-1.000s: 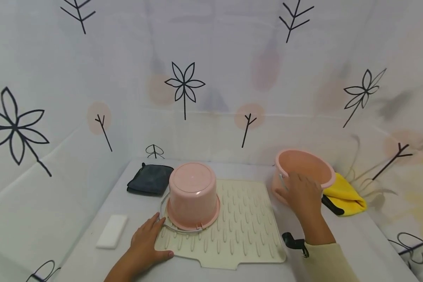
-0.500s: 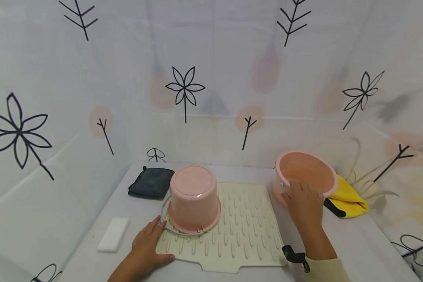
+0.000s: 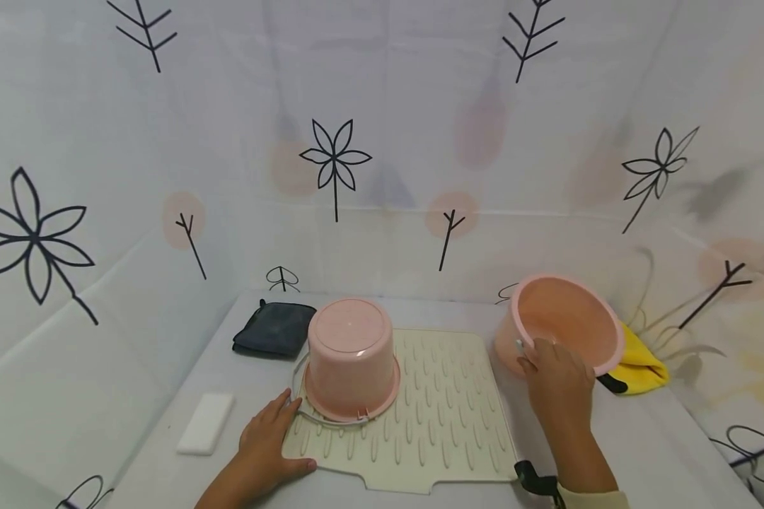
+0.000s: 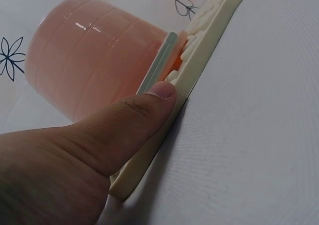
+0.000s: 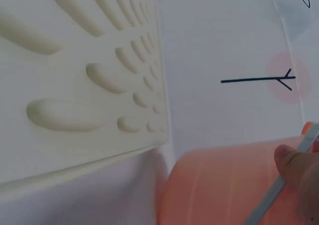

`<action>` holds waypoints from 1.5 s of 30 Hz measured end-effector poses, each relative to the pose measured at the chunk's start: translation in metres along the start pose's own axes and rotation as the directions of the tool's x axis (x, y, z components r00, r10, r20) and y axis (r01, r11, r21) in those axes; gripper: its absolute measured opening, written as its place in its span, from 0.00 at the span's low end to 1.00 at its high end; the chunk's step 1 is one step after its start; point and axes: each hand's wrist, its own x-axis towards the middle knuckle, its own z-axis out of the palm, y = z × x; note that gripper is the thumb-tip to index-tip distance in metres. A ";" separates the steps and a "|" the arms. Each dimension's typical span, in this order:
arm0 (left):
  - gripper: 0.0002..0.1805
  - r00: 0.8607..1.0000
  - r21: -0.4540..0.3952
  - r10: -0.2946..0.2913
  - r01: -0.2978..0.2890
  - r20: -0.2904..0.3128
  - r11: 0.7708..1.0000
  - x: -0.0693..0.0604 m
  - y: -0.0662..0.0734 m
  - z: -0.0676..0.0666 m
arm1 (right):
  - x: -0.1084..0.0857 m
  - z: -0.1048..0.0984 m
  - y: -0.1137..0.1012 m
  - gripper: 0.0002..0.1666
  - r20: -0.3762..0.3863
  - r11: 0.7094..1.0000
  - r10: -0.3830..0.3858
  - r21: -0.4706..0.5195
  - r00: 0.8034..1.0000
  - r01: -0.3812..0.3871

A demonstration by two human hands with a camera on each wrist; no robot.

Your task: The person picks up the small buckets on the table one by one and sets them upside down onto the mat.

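A cream ribbed draining mat (image 3: 448, 410) lies on the white table. An upturned pink bucket (image 3: 350, 353) stands on its left part, its grey handle lying around the rim. My left hand (image 3: 264, 438) rests at the mat's front left corner, fingers extended beside the bucket's handle, thumb on the mat's edge. At the right, a second pink bucket (image 3: 516, 346) tilts with its mouth toward me. My right hand (image 3: 560, 389) grips its near rim; the right wrist view shows the thumb (image 5: 291, 162) against the grey handle (image 5: 271, 197). The other right fingers are partly hidden.
A dark zipped pouch (image 3: 274, 331) lies behind the left bucket. A white rectangular block (image 3: 205, 424) lies at the left. Behind the right bucket is a yellow and black cloth item (image 3: 643, 364). Patterned white sheeting (image 3: 382, 247) hangs around the table.
The right bucket has shifted slightly right and tilted more toward me, with my right hand on its rim. My left hand and the upturned bucket stay in place.
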 end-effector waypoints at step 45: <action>0.64 1.000 0.003 -0.018 0.018 0.008 1.000 0.000 0.000 0.001 | -0.035 -0.031 -0.012 0.34 -0.016 0.898 0.332 0.312 0.943 -0.311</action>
